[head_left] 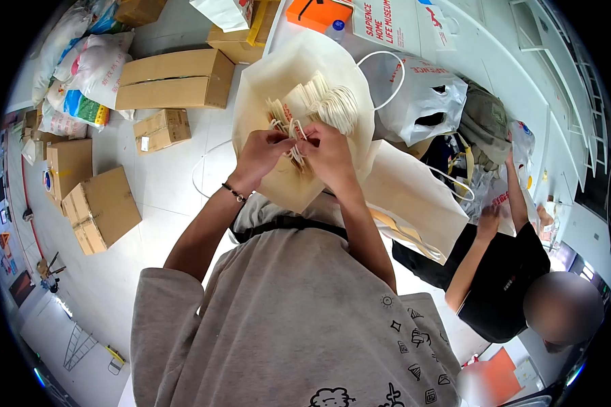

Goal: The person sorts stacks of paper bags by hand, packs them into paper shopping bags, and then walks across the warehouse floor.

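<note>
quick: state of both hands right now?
Left hand: fingers pinched on thin white cords inside the open paper bag.
Right hand: also pinched at those cords, right beside the left.

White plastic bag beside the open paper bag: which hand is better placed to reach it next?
Right hand, likely: the plastic bag is on that side of the paper bag, and the left hand is farther.

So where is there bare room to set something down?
Bare floor shows between the small carton and the left forearm. It's crowded right of the open paper bag, around the plastic bag and backpack.
</note>
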A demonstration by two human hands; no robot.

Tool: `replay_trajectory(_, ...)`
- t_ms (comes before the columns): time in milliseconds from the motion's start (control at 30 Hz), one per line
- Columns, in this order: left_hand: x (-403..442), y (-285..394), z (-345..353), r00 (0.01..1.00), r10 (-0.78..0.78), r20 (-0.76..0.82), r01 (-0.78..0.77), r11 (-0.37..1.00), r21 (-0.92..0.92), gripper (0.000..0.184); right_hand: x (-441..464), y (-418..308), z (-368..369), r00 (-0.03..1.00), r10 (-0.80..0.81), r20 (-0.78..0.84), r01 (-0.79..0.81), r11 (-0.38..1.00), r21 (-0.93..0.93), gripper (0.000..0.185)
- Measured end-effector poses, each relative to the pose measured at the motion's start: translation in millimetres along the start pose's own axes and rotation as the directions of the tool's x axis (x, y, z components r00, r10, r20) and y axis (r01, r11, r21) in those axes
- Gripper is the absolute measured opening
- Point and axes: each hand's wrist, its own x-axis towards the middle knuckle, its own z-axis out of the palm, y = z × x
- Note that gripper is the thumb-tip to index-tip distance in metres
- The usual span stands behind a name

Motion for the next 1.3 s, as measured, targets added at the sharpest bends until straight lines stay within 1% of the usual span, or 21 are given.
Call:
replay_trajectory(100, -9, 5, 4, 0.999, -0.043, -0.016, 0.043, 0.999, 0.007, 0.026, -4, 0, -3, 0.996, 0.078, 0.031, -0.080, 0.996, 0.040, 0.033)
replay_trajectory(200, -22, 1, -8, 0.998, -0.046, -0.051, 0.046, 0.999, 0.009, 0.027, -11, -4, 5, 0.994, 0.084, 0.074, -0.086, 0.996, 0.020, 0.028)
replay_trajectory(267, -16, -6, -16, 0.991, -0.058, -0.117, 0.066, 0.996, 0.067, 0.028, -9, -1, 5, 0.996, -0.027, -0.079, 0.018, 0.993, -0.119, 0.022)
replay_trajectory(300, -16, -5, -18, 0.992, -0.055, -0.116, 0.063, 0.996, 0.065, 0.028, -7, -1, 3, 0.996, -0.029, -0.081, 0.019, 0.992, -0.122, 0.022)
replay_trajectory(367, -20, -2, -21, 0.977, -0.076, -0.201, 0.103, 0.987, 0.126, 0.029, -3, 0, -6, 0.984, 0.028, -0.175, -0.058, 0.984, -0.169, 0.022)
replay_trajectory(400, -23, -2, -22, 0.977, -0.077, -0.201, 0.104, 0.986, 0.127, 0.029, -3, -1, -7, 0.984, 0.029, -0.175, -0.058, 0.984, -0.168, 0.022)
replay_trajectory(467, -28, -2, -23, 0.965, 0.028, -0.259, 0.022, 0.982, 0.186, 0.026, -2, -2, -10, 0.981, 0.022, -0.191, -0.059, 0.980, -0.191, 0.023)
replay_trajectory(500, -26, -5, -25, 0.965, 0.031, -0.260, 0.018, 0.982, 0.187, 0.026, -1, -2, -10, 0.981, 0.019, -0.193, -0.057, 0.980, -0.191, 0.023)
replay_trajectory(567, -25, -15, -26, 0.949, 0.194, -0.249, -0.068, 0.896, 0.440, 0.020, -1, -1, -9, 0.980, 0.039, -0.193, -0.071, 0.984, -0.161, 0.023)
replay_trajectory(667, -27, -15, -23, 0.934, 0.257, -0.248, -0.105, 0.861, 0.497, 0.014, -1, -4, -11, 0.982, 0.076, -0.172, -0.100, 0.986, -0.137, 0.024)
replay_trajectory(800, -30, -6, -17, 0.923, 0.259, -0.286, -0.106, 0.883, 0.458, 0.017, -1, -2, -10, 0.983, 0.044, -0.177, -0.071, 0.986, -0.148, 0.024)
replay_trajectory(867, -31, -6, -12, 0.934, 0.230, -0.274, -0.209, 0.972, 0.104, 0.019, -1, 1, -6, 0.998, 0.023, -0.064, -0.021, 0.999, 0.035, 0.026)
replay_trajectory(900, -29, -5, -11, 0.933, 0.230, -0.276, -0.209, 0.972, 0.104, 0.019, -2, -3, -5, 0.998, 0.022, -0.063, -0.020, 0.999, 0.035, 0.026)
replay_trajectory(967, -22, -2, -9, 0.966, 0.187, -0.176, -0.175, 0.981, 0.082, 0.023, -6, -15, -2, 0.999, -0.012, 0.031, 0.008, 0.992, 0.123, 0.026)
replay_trajectory(1000, -22, 6, -7, 0.966, 0.189, -0.179, -0.177, 0.981, 0.081, 0.023, -6, -14, 1, 0.999, -0.015, 0.033, 0.011, 0.993, 0.121, 0.026)
replay_trajectory(1067, -22, 25, -4, 0.983, 0.052, -0.177, -0.021, 0.984, 0.175, 0.028, -5, -9, 8, 0.976, -0.143, 0.163, 0.095, 0.959, 0.268, 0.023)
replay_trajectory(1100, -19, 21, -5, 0.983, 0.054, -0.177, -0.022, 0.984, 0.175, 0.028, -6, -7, 10, 0.976, -0.144, 0.163, 0.096, 0.959, 0.268, 0.023)
replay_trajectory(1167, -11, 5, -7, 0.973, 0.172, -0.156, -0.119, 0.946, 0.302, 0.032, -6, -5, 10, 0.948, -0.237, 0.212, 0.156, 0.927, 0.341, 0.024)
replay_trajectory(1200, -10, 0, -9, 0.973, 0.174, -0.154, -0.121, 0.945, 0.303, 0.032, -7, -4, 10, 0.948, -0.237, 0.210, 0.156, 0.927, 0.340, 0.024)
replay_trajectory(1267, -10, -8, -12, 0.950, 0.243, -0.197, -0.151, 0.908, 0.392, 0.029, -8, -2, 7, 0.969, -0.126, 0.211, 0.035, 0.921, 0.389, 0.025)
replay_trajectory(1300, -12, -7, -13, 0.950, 0.243, -0.195, -0.151, 0.907, 0.392, 0.029, -9, -2, 4, 0.970, -0.124, 0.209, 0.034, 0.920, 0.390, 0.025)
